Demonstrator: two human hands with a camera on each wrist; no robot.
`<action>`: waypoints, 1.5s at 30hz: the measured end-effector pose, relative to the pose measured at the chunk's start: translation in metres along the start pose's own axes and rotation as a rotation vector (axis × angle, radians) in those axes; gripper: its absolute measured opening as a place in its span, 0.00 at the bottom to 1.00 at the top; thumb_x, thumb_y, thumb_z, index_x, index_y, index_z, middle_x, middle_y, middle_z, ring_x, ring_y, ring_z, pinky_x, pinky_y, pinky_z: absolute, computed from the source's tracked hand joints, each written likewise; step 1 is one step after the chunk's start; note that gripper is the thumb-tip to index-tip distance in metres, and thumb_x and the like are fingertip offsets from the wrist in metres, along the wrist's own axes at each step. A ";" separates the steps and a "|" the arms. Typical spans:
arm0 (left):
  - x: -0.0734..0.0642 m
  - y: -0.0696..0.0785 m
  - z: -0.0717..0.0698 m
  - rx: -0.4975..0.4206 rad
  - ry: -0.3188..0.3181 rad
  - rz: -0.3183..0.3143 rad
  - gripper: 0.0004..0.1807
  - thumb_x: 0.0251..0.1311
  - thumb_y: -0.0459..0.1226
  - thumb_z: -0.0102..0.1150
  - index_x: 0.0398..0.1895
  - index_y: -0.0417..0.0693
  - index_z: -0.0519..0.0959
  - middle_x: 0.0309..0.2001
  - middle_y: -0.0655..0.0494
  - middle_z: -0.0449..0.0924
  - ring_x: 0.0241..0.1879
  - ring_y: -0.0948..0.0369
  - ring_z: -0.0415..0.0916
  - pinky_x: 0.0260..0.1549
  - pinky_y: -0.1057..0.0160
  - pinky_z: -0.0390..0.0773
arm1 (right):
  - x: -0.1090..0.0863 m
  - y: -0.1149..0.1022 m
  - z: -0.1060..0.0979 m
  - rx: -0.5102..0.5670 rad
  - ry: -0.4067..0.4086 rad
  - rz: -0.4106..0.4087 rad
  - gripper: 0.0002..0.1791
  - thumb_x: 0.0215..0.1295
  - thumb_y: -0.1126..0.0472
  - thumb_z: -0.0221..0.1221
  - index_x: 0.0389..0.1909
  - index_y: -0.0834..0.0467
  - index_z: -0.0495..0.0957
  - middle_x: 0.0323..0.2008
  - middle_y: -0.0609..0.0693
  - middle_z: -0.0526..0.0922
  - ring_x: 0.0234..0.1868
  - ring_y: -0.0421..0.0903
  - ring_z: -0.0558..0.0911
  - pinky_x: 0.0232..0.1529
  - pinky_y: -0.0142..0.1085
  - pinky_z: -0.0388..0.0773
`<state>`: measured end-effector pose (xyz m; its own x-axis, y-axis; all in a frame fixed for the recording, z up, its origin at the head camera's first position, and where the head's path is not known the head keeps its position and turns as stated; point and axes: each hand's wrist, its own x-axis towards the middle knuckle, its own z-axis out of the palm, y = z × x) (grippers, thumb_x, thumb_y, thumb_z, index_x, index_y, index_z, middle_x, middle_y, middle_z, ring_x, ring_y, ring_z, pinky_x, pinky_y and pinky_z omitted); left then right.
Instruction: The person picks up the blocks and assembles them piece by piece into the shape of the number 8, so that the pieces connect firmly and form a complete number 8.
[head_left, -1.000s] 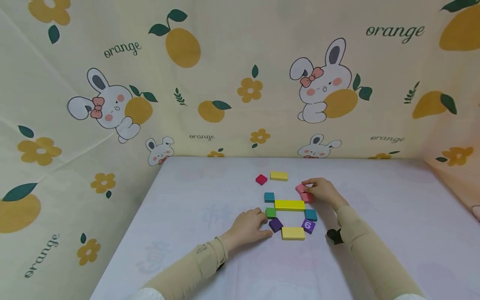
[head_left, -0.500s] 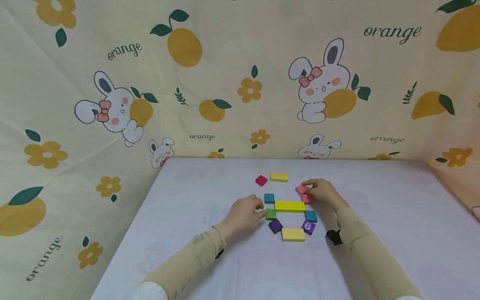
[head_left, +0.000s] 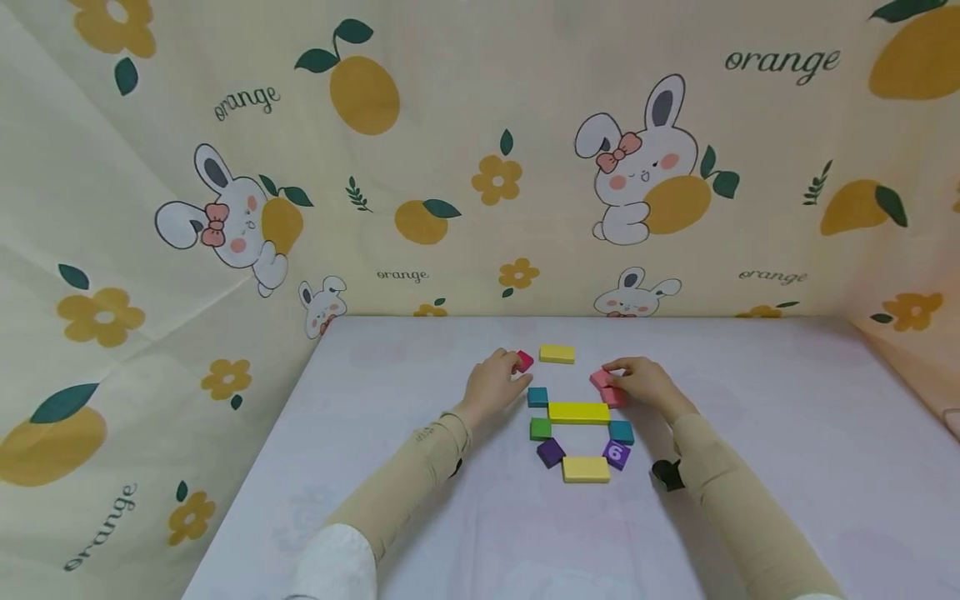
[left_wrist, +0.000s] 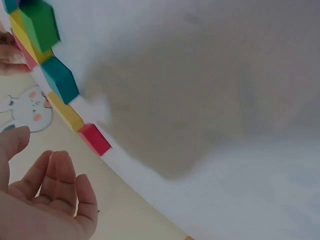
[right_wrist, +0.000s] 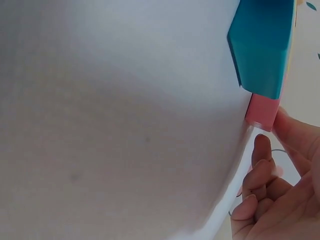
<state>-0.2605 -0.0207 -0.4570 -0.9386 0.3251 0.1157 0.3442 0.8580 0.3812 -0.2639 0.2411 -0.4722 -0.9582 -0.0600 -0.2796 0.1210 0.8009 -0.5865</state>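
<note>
My left hand (head_left: 492,385) is over the table at the left of the red block (head_left: 526,360), overlapping its left edge in the head view. In the left wrist view, its loosely bent fingers (left_wrist: 61,170) stand apart from that block, holding nothing. My right hand (head_left: 647,383) pinches the upper pink block (head_left: 599,377) with thumb and index finger, though part of the grip is hidden. Touching it from below is a second pink block (head_left: 613,397). Right of the red block lies a pale yellow block (head_left: 557,354).
Below the hands, a long yellow block (head_left: 579,413) joins blue-green (head_left: 537,397), green (head_left: 541,429) and further blocks in a ring. A dark purple block (head_left: 551,452), a purple block marked 6 (head_left: 617,454) and a yellow block (head_left: 586,470) form its near side. A patterned cloth (head_left: 450,167) hangs behind.
From beside the green and dark purple blocks, my left hand has moved away from me to the red block. My right hand has stayed at the pink blocks.
</note>
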 end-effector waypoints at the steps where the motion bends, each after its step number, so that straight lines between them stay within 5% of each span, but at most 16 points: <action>1: 0.005 0.000 0.000 0.010 0.003 -0.008 0.17 0.61 0.49 0.55 0.44 0.47 0.78 0.38 0.55 0.77 0.32 0.61 0.72 0.33 0.67 0.71 | 0.000 0.001 0.000 0.001 0.001 0.000 0.23 0.67 0.56 0.51 0.60 0.58 0.70 0.60 0.68 0.68 0.55 0.63 0.68 0.55 0.54 0.70; 10: 0.036 -0.006 0.009 0.054 0.070 -0.028 0.12 0.64 0.42 0.51 0.45 0.48 0.78 0.42 0.53 0.79 0.40 0.57 0.78 0.40 0.58 0.74 | 0.006 0.002 -0.002 0.010 0.009 0.000 0.22 0.67 0.55 0.51 0.60 0.58 0.70 0.60 0.68 0.68 0.55 0.63 0.68 0.54 0.53 0.71; 16: 0.041 -0.010 0.017 0.070 0.069 -0.095 0.13 0.64 0.41 0.51 0.49 0.50 0.77 0.43 0.53 0.80 0.41 0.57 0.77 0.42 0.57 0.73 | 0.006 -0.001 0.003 -0.004 0.018 -0.004 0.21 0.67 0.56 0.51 0.59 0.58 0.71 0.58 0.67 0.70 0.52 0.61 0.71 0.53 0.52 0.72; 26: 0.051 -0.014 0.026 -0.034 0.140 -0.224 0.12 0.61 0.42 0.55 0.47 0.55 0.80 0.42 0.53 0.80 0.47 0.54 0.74 0.46 0.55 0.69 | 0.001 -0.009 -0.001 -0.051 0.025 0.006 0.20 0.67 0.58 0.51 0.59 0.58 0.72 0.58 0.67 0.72 0.49 0.58 0.72 0.46 0.45 0.73; 36: 0.049 -0.018 0.028 -0.046 0.084 -0.237 0.13 0.62 0.43 0.53 0.48 0.57 0.80 0.44 0.53 0.82 0.46 0.53 0.74 0.43 0.55 0.68 | 0.001 -0.006 -0.001 -0.018 0.001 0.029 0.21 0.67 0.56 0.51 0.60 0.56 0.72 0.60 0.67 0.69 0.54 0.61 0.70 0.53 0.53 0.71; 45: 0.049 -0.018 0.030 -0.020 0.038 -0.232 0.15 0.63 0.45 0.52 0.52 0.64 0.79 0.43 0.56 0.82 0.44 0.55 0.69 0.41 0.58 0.65 | 0.001 -0.006 -0.001 0.007 0.001 0.045 0.21 0.67 0.55 0.52 0.60 0.55 0.71 0.61 0.66 0.68 0.54 0.60 0.70 0.53 0.51 0.72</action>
<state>-0.3119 -0.0080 -0.4853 -0.9929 0.1047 0.0570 0.1190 0.9000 0.4192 -0.2661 0.2368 -0.4679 -0.9521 -0.0234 -0.3048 0.1655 0.7987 -0.5786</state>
